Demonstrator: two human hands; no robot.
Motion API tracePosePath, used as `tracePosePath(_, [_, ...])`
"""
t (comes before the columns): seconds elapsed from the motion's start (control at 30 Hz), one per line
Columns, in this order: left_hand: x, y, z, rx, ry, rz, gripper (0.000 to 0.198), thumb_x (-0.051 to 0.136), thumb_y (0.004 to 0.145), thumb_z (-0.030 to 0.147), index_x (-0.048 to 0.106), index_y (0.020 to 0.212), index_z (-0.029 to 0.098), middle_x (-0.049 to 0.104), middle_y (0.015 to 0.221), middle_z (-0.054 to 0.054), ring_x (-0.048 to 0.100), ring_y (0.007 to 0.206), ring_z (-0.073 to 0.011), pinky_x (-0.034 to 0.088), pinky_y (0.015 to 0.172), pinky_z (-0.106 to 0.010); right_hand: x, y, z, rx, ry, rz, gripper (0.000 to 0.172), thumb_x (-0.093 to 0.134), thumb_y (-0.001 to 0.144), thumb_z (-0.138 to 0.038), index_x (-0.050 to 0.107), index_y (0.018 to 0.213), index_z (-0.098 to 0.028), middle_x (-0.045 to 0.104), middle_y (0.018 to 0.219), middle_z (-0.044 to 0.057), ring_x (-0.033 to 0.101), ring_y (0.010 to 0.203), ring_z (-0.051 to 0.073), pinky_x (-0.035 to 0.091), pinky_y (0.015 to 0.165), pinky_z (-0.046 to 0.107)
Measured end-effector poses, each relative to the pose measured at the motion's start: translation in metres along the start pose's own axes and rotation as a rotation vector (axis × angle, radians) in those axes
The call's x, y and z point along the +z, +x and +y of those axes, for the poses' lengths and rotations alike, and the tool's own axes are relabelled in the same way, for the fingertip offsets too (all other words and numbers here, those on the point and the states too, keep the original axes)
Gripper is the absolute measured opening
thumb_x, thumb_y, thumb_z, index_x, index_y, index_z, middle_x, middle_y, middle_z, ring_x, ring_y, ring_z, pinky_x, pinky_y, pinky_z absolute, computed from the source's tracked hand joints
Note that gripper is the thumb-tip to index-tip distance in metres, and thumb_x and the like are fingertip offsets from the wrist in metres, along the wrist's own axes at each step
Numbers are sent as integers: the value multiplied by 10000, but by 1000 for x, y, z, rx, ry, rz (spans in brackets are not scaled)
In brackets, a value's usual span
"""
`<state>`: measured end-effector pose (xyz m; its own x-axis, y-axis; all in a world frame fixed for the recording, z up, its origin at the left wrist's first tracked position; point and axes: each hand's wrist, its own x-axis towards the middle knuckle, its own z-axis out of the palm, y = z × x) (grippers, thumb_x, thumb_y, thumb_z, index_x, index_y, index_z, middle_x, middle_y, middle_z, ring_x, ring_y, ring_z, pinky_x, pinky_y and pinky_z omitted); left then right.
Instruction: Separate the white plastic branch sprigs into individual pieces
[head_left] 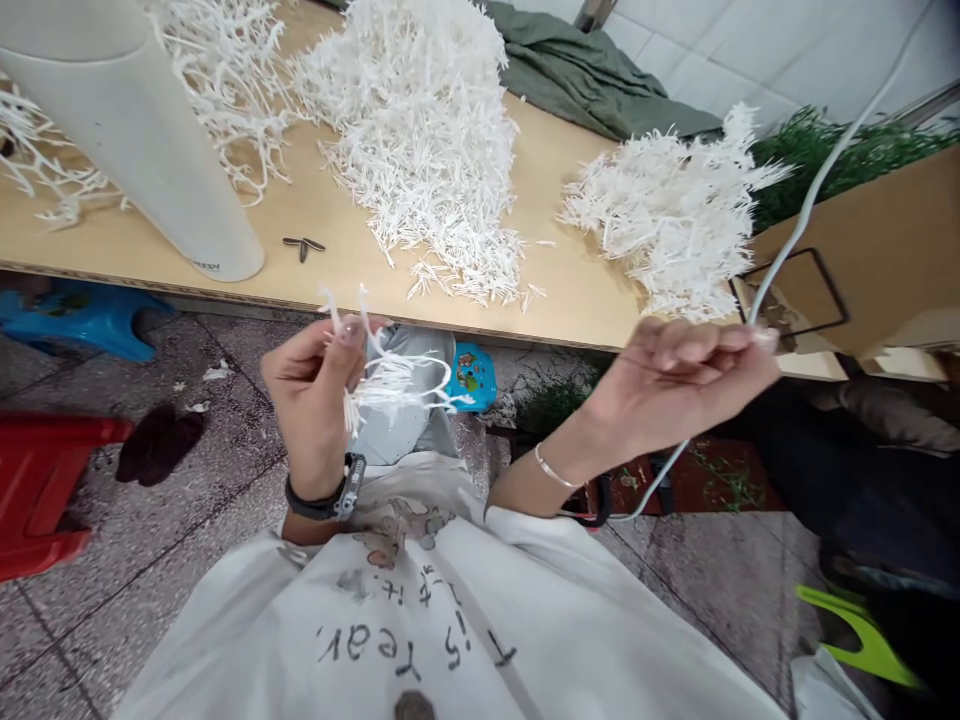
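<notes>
My left hand point(319, 375) is closed on a small bunch of white branched strands point(397, 385), which fan out to the right below the table's front edge. My right hand point(694, 375) is raised at the right, its fingers curled in with the thumb against the fingertips; whether something tiny is between them is too small to tell. A thin pale cable point(806, 200) passes by those fingertips. On the table point(322, 285) lie a large pile of white sprigs point(427, 150), a smaller pile point(675, 215) at the right and longer white branches point(232, 90) at the left.
A tall white cylinder point(142, 140) leans in view at the left, near dark seeds point(303, 246). Behind are green cloth point(585, 75) and green foliage point(817, 150) by a cardboard box point(885, 250). Red point(45, 480) and blue point(90, 315) stools stand on the floor.
</notes>
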<state>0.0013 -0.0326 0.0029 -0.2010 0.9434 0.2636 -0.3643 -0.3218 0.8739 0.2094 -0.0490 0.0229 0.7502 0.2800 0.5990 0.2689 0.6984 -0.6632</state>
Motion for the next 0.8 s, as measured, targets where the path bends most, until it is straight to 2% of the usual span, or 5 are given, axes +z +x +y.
tracePosePath(0.13, [-2, 7, -3, -21, -27, -35, 184, 694, 822, 332, 757, 708, 202, 405, 469, 44, 280, 439, -32, 221, 426, -237, -5, 39, 44, -181, -486, -39, 367, 303, 939, -521, 572, 879, -278, 527, 762, 38, 535, 684, 187, 429, 628, 353])
tracePosePath(0.33, [6, 7, -9, -81, -82, -33, 208, 711, 801, 349, 758, 712, 167, 401, 453, 51, 280, 422, -30, 228, 413, -219, 26, 45, 103, -256, -1025, -768, 330, 502, 881, -438, 557, 1089, -187, 584, 1127, 152, 458, 1174, 327, 392, 965, 570])
tracePosePath(0.47, [10, 7, -13, -100, -99, -39, 215, 709, 804, 348, 750, 696, 166, 445, 452, 48, 291, 407, -24, 251, 417, -206, 36, 25, 82, -263, -844, -784, 286, 408, 938, -371, 530, 1160, -238, 567, 1236, 118, 460, 1224, 274, 394, 1006, 538])
tracePosePath(0.6, [11, 9, -18, -136, -115, -47, 205, 727, 783, 363, 766, 736, 168, 521, 481, 34, 316, 391, -14, 254, 401, -191, 40, -6, 40, -219, -527, -840, 195, 443, 945, -302, 623, 985, -240, 673, 1051, 56, 587, 1064, 196, 466, 943, 446])
tracePosePath(0.8, [14, 9, -20, -154, -95, -28, 202, 724, 780, 386, 784, 798, 194, 474, 412, 55, 353, 376, -25, 284, 414, -185, 37, -40, 6, 200, -215, -976, 206, 494, 933, -273, 689, 875, -240, 713, 908, 20, 651, 904, 153, 515, 859, 377])
